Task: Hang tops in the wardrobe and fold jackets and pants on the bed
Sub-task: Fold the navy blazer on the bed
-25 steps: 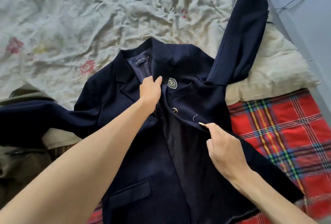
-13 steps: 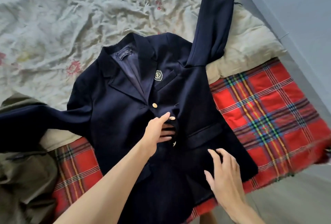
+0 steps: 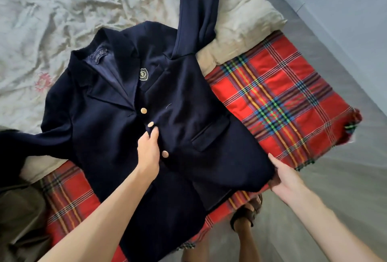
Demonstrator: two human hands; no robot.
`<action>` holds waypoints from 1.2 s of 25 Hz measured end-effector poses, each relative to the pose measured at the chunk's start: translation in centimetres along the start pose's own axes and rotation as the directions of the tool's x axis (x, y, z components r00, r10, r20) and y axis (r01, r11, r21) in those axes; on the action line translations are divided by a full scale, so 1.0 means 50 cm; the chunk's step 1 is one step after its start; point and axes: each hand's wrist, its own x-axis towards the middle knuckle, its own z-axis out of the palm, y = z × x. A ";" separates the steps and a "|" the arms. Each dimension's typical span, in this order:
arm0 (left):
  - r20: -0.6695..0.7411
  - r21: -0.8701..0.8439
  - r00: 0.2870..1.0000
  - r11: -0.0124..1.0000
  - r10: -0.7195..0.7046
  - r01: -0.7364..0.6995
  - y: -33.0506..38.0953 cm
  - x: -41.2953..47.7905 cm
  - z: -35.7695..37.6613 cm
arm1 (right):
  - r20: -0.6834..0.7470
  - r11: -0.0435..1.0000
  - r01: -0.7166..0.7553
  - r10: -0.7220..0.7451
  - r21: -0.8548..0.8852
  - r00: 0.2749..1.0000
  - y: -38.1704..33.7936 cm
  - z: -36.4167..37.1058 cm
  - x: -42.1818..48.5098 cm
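a crumpled olive-green garment [image 3: 18, 219] lies at the far left. beside it, a navy blue jacket with gold buttons [image 3: 109, 136] lies face up across a pale floral bed sheet [image 3: 52, 20] and a red tartan blanket [image 3: 282, 104], one sleeve stretched left, the other upward. the left hand [image 3: 147, 150] pinches its front edge between the two lower buttons. the right hand [image 3: 287, 180] grips its lower right hem corner.

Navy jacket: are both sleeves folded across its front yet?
No, the navy jacket lies flat, one sleeve stretched left, the other sleeve stretched away upward.
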 end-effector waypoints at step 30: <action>-0.309 0.260 0.895 0.934 0.321 -0.245 0.015 0.016 0.021 | 0.394 0.042 0.495 -0.548 -0.868 0.738 -0.077 -0.027 0.027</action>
